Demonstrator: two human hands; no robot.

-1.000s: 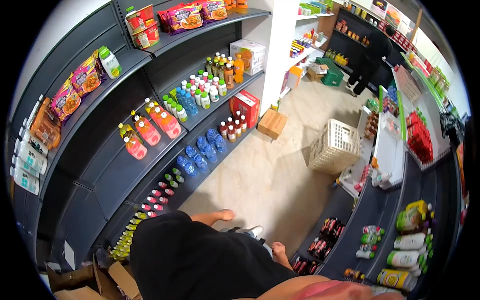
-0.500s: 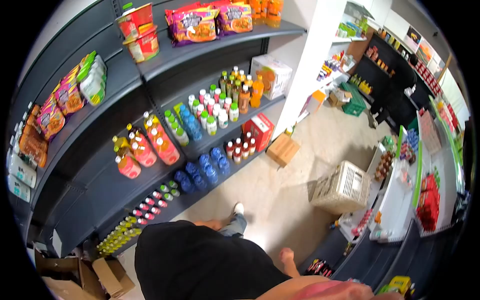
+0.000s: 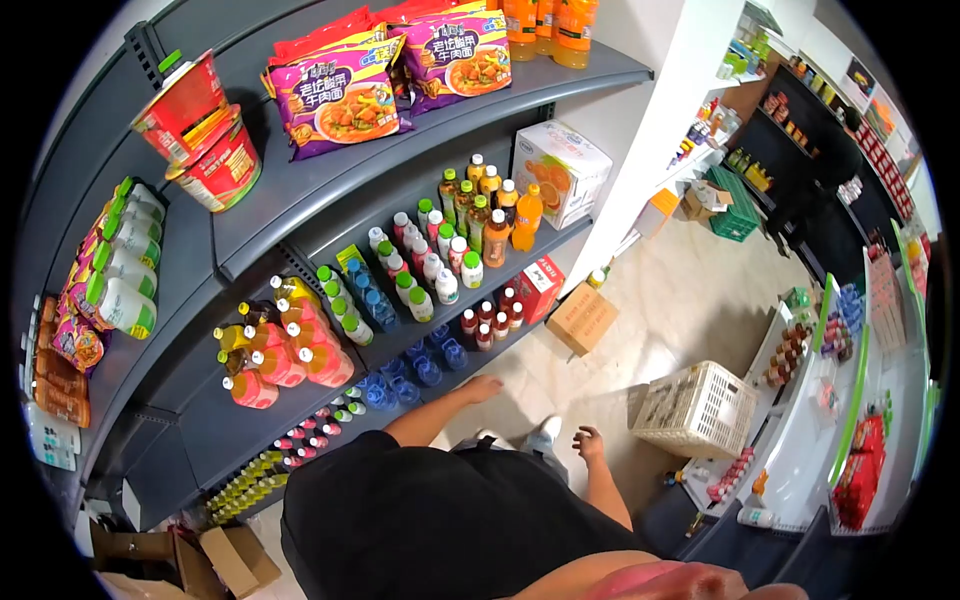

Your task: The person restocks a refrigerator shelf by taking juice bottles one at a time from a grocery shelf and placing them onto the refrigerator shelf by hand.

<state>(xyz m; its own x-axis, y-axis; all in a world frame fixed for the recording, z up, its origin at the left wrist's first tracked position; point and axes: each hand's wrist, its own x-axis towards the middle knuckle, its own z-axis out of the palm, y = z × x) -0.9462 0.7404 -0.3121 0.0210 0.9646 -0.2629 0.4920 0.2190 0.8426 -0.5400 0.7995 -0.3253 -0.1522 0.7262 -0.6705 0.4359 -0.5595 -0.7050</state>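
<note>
My left hand (image 3: 483,388) hangs in front of the lower shelf, near the blue bottles (image 3: 428,365), with its fingers stretched out and nothing visible in it. Beside my right leg, my right hand (image 3: 589,441) has its fingers loosely bent and apart, also holding nothing visible. It is nearest to the white plastic basket (image 3: 697,411) on the floor, without touching it. On the shelf to my left stand pink-labelled bottles (image 3: 275,368), white bottles with green caps (image 3: 420,304) and an orange drink bottle (image 3: 526,217).
A cardboard box (image 3: 581,320) and red carton (image 3: 533,288) sit at the shelf's end. Noodle packs (image 3: 340,100) and noodle cups (image 3: 218,160) are on the upper shelf. More shelving (image 3: 800,400) lines the right side. A person in dark clothing (image 3: 815,180) is at the back right.
The view has moved forward along the shelf, so the noodle packs look larger. My left hand has come forward into view, and my right hand shows more fully.
</note>
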